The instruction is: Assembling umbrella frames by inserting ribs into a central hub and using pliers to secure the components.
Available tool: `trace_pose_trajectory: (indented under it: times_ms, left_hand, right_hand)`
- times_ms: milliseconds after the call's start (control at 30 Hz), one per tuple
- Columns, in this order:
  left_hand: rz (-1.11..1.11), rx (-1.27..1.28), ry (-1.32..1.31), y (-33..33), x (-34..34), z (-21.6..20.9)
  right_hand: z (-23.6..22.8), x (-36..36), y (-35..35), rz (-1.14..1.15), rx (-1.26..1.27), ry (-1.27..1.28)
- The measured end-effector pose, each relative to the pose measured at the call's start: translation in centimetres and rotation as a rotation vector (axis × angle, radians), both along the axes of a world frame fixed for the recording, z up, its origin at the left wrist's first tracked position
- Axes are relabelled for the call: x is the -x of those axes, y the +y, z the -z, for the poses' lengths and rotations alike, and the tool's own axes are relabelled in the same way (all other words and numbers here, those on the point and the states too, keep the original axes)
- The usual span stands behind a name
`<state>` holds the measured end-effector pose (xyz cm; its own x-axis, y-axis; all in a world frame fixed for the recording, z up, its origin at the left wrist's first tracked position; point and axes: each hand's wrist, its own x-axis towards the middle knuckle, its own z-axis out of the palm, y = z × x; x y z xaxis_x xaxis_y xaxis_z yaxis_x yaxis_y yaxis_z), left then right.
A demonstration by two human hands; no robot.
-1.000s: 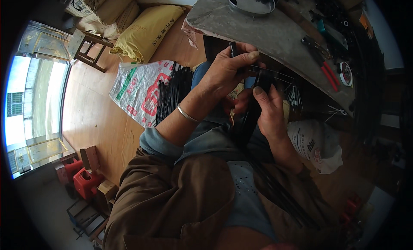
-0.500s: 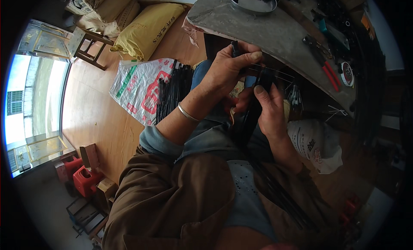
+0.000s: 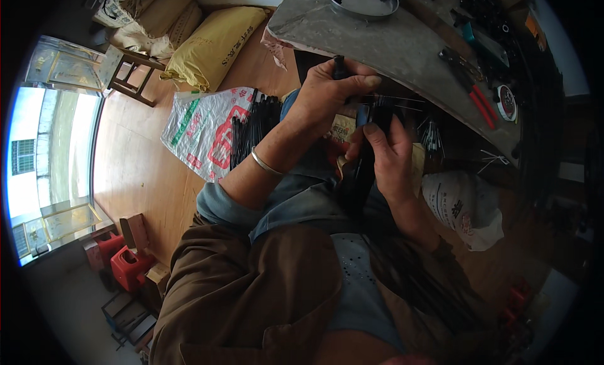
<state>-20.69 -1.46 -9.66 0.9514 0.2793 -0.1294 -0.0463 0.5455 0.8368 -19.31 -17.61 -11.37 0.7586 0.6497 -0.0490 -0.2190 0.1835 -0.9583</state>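
A bundle of thin black strips [image 3: 360,176] stands roughly upright in front of the person's chest, below the near edge of the grey table [image 3: 402,47]. The right hand [image 3: 389,156] is wrapped around the upper part of this bundle, thumb pressed flat against its front. The left hand [image 3: 328,93] is clenched just above and to the left, gripping a short black rod [image 3: 340,67] whose tip pokes out above the knuckles; the two hands are close together, almost touching. A metal bangle [image 3: 265,164] circles the left wrist.

On the table lie a round dark dish [image 3: 362,0], red-handled pliers [image 3: 475,94] and a small spool [image 3: 505,102], all well apart from the hands. On the wooden floor to the person's left, more black strips [image 3: 251,125] rest on a printed plastic sack [image 3: 201,131], with a yellow sack [image 3: 217,44] farther off. A white bag [image 3: 462,204] sits by the right forearm, under the table. Red containers [image 3: 123,259] stand near the wall.
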Motion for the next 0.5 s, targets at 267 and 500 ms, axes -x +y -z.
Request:
trace_pose_trajectory:
  times_ms: [267, 500]
  left_hand:
    - [-0.046, 0.015, 0.090, -0.6, 0.2, -0.8]
    - [0.077, -0.322, 0.234, -1.5, 2.0, -0.4]
  right_hand:
    - [-0.6, -0.3, -0.3, 0.052, -0.006, 0.107]
    - [0.0, -0.5, -0.3, 0.076, -0.114, 0.096]
